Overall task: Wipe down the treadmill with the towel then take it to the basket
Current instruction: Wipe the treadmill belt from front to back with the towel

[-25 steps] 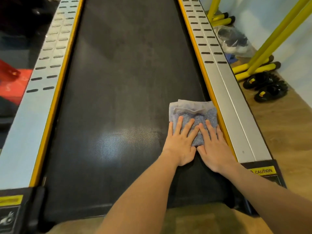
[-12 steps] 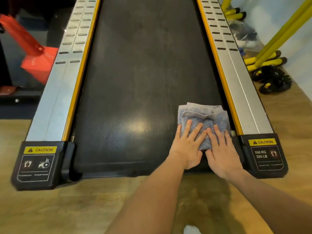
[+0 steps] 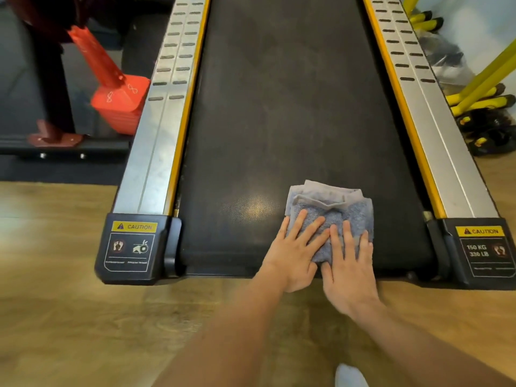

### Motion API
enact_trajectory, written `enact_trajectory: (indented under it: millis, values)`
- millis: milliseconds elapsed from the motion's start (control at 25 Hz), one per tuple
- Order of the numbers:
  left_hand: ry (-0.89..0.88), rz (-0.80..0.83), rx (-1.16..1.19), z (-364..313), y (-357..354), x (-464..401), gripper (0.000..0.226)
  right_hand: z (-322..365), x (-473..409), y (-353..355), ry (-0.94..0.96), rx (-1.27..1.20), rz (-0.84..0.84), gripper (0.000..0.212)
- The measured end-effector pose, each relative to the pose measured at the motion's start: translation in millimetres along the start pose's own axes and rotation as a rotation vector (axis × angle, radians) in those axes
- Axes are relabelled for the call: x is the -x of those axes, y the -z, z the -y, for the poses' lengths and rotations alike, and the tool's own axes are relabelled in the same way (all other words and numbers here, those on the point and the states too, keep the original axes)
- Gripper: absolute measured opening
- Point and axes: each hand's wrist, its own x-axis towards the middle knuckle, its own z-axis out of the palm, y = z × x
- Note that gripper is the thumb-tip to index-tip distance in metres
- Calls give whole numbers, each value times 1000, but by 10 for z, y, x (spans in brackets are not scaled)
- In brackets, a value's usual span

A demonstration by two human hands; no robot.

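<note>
A folded grey-blue towel [image 3: 335, 205] lies on the black treadmill belt [image 3: 279, 107], close to the belt's rear end and right of its middle. My left hand [image 3: 293, 252] presses flat on the towel's left part with straight, spread fingers. Beside it my right hand [image 3: 349, 269] lies flat on the right part, fingers also straight. The heels of both hands reach past the belt's rear edge. No basket is in view.
Silver side rails [image 3: 156, 121] with yellow trim flank the belt, ending in black caps with caution labels [image 3: 134, 247]. Red gym equipment [image 3: 117, 99] stands at the left. Yellow bars [image 3: 485, 79] and black sandals [image 3: 488, 132] sit at the right. Wooden floor [image 3: 83, 331] lies near me.
Both hands have drawn the towel back down the belt to its rear end and then a little left, away from the right rail. The view has pulled back.
</note>
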Motion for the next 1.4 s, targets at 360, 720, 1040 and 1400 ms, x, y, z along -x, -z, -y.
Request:
enact_trajectory:
  millis: [360,720,1040,1400]
  values:
    - [156,-41,-7,1422,11,1091,69,1793,-83,76,166,-99,46,78]
    - [132,2,-93,2044,160,913,71,2161,-606,283,193,-125,87,80]
    - [202,-47,-49,2925,556,-158,69,2235,-2076,574,246,-134,47,81]
    - [217,-110,-18,3793,930,-1392,69,2143,-3690,912,318,-156,21,86]
